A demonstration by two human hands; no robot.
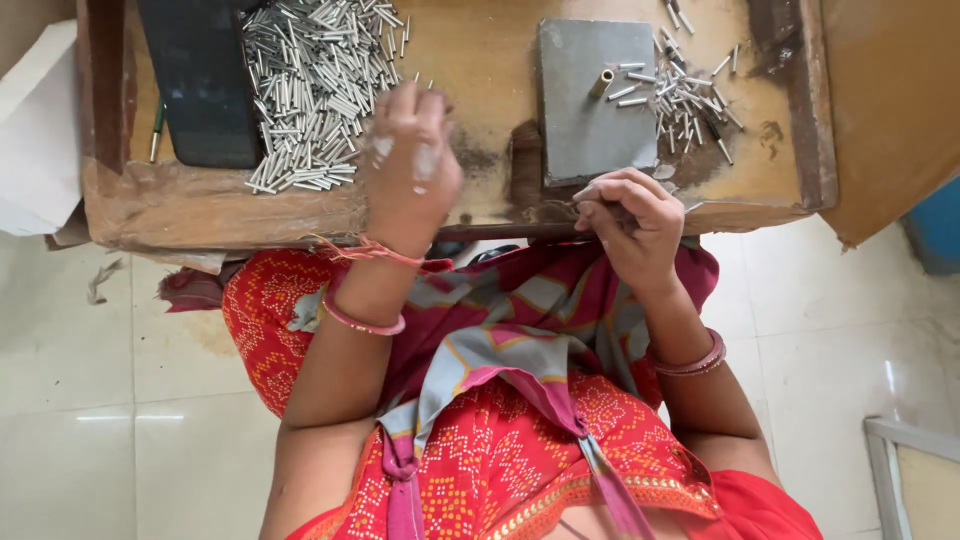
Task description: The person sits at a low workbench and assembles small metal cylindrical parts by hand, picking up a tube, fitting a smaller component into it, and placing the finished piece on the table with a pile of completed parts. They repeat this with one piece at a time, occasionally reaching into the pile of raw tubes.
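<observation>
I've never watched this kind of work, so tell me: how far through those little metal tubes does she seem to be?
Done, it seems: a small scatter of tubes beside the grey block, where a brass piece sits. In hand: the left hand reaches into the big pile; the right hand is curled, apparently around something thin I can't make out. Left: the big pile, far larger than the scatter.

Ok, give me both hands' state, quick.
Left hand: fingers curled down at the pile of small metal tubes; grip cannot be told.
Right hand: closed, contents hidden.
</observation>
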